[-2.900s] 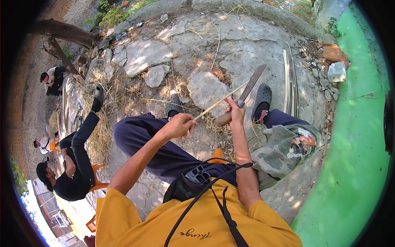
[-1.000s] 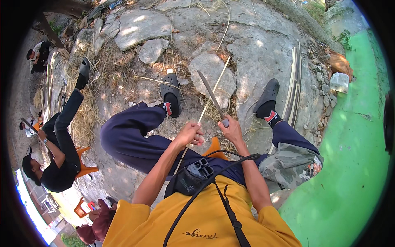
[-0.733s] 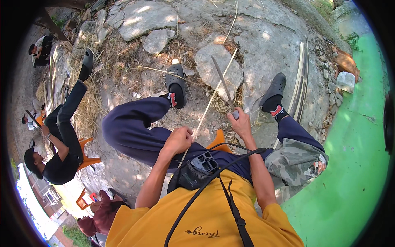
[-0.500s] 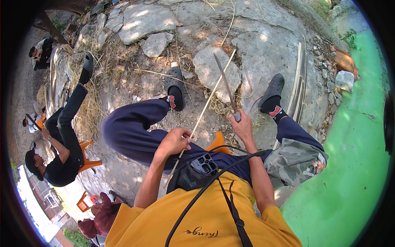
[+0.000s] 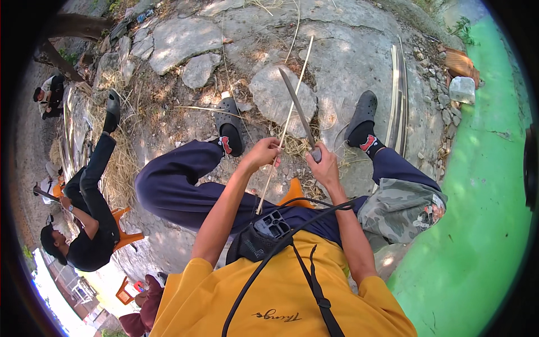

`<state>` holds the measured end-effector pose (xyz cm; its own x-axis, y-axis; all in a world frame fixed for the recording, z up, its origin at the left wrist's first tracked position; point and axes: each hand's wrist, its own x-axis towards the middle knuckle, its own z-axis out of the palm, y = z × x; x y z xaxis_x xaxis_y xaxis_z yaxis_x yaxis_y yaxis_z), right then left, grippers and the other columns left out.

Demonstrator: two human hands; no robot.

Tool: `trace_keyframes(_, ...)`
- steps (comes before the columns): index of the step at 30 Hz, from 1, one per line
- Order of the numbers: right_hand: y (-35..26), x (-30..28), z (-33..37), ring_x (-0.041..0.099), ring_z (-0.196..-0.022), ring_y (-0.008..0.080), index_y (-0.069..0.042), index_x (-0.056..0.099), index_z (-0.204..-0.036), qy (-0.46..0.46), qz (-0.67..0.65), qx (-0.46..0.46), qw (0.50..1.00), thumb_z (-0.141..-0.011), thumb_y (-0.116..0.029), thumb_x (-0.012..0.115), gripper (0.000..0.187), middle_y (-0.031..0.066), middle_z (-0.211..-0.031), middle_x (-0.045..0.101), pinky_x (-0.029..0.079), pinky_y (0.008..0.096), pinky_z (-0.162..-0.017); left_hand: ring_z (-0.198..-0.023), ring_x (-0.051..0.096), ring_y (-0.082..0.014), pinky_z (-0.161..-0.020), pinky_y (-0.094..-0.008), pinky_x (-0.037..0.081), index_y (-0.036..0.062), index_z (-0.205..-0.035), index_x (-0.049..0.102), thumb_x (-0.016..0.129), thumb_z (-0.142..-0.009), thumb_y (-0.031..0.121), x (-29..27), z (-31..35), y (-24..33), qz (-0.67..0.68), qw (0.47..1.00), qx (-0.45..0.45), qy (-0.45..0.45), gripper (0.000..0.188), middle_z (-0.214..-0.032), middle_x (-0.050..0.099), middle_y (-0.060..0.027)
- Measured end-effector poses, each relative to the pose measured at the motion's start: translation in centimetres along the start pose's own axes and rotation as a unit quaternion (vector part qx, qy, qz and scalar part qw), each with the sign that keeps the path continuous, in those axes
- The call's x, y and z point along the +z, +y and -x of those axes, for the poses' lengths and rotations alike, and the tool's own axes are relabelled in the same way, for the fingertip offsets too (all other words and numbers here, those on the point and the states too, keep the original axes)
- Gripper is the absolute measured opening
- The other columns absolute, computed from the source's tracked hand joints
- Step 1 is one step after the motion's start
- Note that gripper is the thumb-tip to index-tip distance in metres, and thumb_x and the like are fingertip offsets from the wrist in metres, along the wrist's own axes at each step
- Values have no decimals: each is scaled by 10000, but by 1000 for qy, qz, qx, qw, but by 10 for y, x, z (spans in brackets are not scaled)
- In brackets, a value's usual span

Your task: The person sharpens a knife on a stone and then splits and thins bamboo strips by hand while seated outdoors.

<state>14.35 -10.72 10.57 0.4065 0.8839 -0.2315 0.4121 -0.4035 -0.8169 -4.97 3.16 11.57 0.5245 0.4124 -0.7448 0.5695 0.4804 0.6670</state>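
Observation:
My left hand point(image 5: 264, 153) pinches a long, thin pale bamboo strip point(image 5: 291, 106), which points away from my lap toward the far ground. Its near end reaches my thighs. In my right hand point(image 5: 324, 167) is the grey handle of a knife point(image 5: 300, 109) with a long dark blade, its tip angled forward and to the left. The blade crosses the strip near its far part; whether they touch I cannot tell. Both hands are above the ground between my spread legs, the right one slightly nearer to me.
A flat stone point(image 5: 275, 92) lies beneath the blade, with shavings beside it. Longer strips point(image 5: 398, 101) rest right of my right shoe. An orange seat point(image 5: 293, 192) shows between my legs. At left, a person in black point(image 5: 90, 241) sits on an orange chair. Green ground point(image 5: 460, 213) spans the right.
My left hand has moved forward, away from my body, still gripping the strip. The strip's near end has come forward from beside my waist. My right hand keeps the knife nearly in place.

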Motion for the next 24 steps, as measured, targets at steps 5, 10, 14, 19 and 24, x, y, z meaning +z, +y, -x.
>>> trace_keyframes(5, 18, 10, 4, 668, -651, 371, 9, 629, -959, -18, 14, 20, 1000, -832, -338, 712, 379, 200, -697, 657, 503, 433, -610, -691, 636, -148, -602, -308, 543, -53, -1273, 506, 581, -982, 105, 18, -17, -18, 54, 998, -18, 11, 339, -893, 615, -100)
trace_keyframes(10, 19, 17, 8, 660, -640, 364, 7, 630, -905, -60, 13, 67, 996, -827, -349, 707, 372, 191, -677, 652, 499, 443, -611, -707, 689, -194, -618, -303, 554, -81, -1300, 461, 650, -967, 188, 23, 26, -35, 157, 979, -126, -19, 467, -936, 657, -128)
trace_keyframes(14, 19, 20, 6, 654, -625, 355, 7, 621, -895, -70, 33, 75, 994, -829, -350, 706, 373, 188, -674, 651, 493, 440, -599, -732, 706, -194, -611, -287, 549, -95, -1222, 527, 646, -975, 197, 18, 64, -69, 79, 986, -141, -49, 401, -934, 679, -133)
trace_keyframes(19, 17, 12, 8, 642, -612, 362, 4, 595, -947, -68, 2, 57, 996, -834, -327, 706, 367, 191, -640, 618, 473, 459, -586, -600, 649, -124, -546, -278, 514, -72, -1062, 640, 556, -1014, 136, 32, 80, -54, -1, 997, -70, -17, 229, -780, 648, -49)
trace_keyframes(24, 4, 5, 13, 639, -641, 389, -16, 576, -1019, -93, 26, 6, 995, -826, -306, 710, 373, 202, -669, 616, 474, 475, -595, -472, 432, -64, -433, -228, 402, -3, -1077, 586, 467, -1059, 196, 48, 71, -51, 174, 983, -66, -4, 233, -744, 546, -11)
